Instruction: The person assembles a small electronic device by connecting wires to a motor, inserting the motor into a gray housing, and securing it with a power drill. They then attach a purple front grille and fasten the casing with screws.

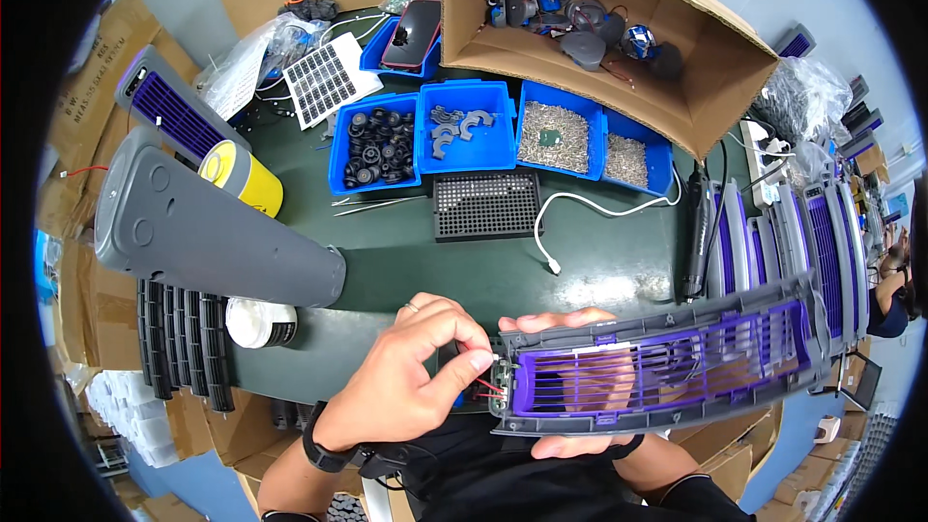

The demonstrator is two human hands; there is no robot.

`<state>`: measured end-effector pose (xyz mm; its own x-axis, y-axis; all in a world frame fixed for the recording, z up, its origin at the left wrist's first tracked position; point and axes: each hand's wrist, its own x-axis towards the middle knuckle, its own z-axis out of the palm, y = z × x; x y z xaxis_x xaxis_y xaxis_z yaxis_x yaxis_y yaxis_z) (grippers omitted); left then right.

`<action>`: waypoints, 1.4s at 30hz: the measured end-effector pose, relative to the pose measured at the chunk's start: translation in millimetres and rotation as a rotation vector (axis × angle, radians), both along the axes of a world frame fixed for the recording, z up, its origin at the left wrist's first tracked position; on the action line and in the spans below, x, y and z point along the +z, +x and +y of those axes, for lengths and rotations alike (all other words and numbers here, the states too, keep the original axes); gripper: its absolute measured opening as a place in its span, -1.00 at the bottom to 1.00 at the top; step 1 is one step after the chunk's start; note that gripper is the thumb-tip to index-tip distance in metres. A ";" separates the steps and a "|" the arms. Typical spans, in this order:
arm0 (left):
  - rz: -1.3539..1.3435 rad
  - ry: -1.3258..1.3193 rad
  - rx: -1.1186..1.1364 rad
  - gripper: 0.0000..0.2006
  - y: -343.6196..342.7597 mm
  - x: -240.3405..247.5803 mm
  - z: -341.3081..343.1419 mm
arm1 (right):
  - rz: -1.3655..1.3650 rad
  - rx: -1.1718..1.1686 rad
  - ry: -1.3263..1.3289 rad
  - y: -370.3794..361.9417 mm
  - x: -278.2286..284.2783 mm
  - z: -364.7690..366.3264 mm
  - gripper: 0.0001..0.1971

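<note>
My right hand supports a grey and purple grille panel from underneath, its fingers along the far edge and its thumb side at the near edge. Part of that hand shows through the slats. At the panel's left end sits a small circuit board with red wires. My left hand is closed there, thumb and forefinger pinched against a small white wire connector at the board. Whether the connector is seated cannot be made out.
Blue bins hold black wheels, grey clips and screws. A cardboard box contains motors. A black perforated tray, white cable and electric screwdriver lie nearer. At left stand a grey housing and white jar; more panels stack at right.
</note>
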<state>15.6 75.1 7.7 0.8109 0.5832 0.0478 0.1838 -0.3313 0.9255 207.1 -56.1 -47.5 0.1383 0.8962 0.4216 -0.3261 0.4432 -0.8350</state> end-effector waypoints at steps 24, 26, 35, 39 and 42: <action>0.030 0.544 -0.199 -0.76 5.0 2.4 0.6 | 0.035 0.098 -0.084 3.0 -4.7 -6.3 0.07; 0.026 0.541 -0.176 -0.76 7.0 0.7 -1.4 | 0.043 0.091 -0.092 2.1 -3.4 -7.3 0.07; 0.020 0.572 -0.099 -0.79 10.3 -3.8 -6.1 | -0.173 0.083 -0.166 8.5 21.2 -9.1 0.08; 0.011 0.612 -0.037 -0.81 12.8 -3.6 -12.5 | -0.195 0.081 -0.164 9.7 25.8 -8.6 0.07; -0.014 0.636 -0.008 -0.81 13.0 -8.0 -15.7 | -0.094 0.088 -0.168 6.0 21.2 -9.4 0.05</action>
<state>28.6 59.4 -0.4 0.8119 0.4313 0.3934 0.1682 -0.8182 0.5497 213.1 -65.5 -26.3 0.0236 0.9619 0.2723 -0.2745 0.2682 -0.9234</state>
